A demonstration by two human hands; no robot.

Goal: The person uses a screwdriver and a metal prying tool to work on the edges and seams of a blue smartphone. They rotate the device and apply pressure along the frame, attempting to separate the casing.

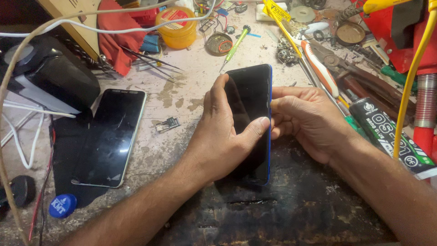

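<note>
At the bottom of the frame two bare forearms reach in over a dark, worn mat point(291, 209) that covers the lower right of the surface point(182, 95). In the lower left lies a blue bottle cap point(62, 205), and beside it a round black knob point(18, 190) sits at the frame's edge.

In the middle of the frame the left hand point(223, 136) is closed in a grip on a smartphone with a blue frame point(255, 86), fingers behind its left edge and the thumb point(257, 126) pressed flat across the black screen. The right hand point(305, 120) pinches the phone's right edge, its fingertips touching the blue rim about halfway up. The phone stands lengthwise up the frame, its lower end over the dark mat.

Left of centre a second smartphone with a pale frame point(109, 136) lies screen up on a black cloth point(63, 155), well apart from the hands. Between the two phones a small metal card tray point(167, 124) rests on the bare surface. At the right edge a black glue tube with green markings point(391, 132) lies slanted, crossed by a yellow cable point(412, 73).

Farther up, a green-handled screwdriver point(236, 44) points down toward the held phone, and pliers with orange-and-white handles point(321, 64) lie to the upper right. In the upper left sit a black desk lamp base point(50, 73), a red cloth point(120, 36) and a yellow round tub point(176, 27), with white cables point(114, 31) looping across them.
</note>
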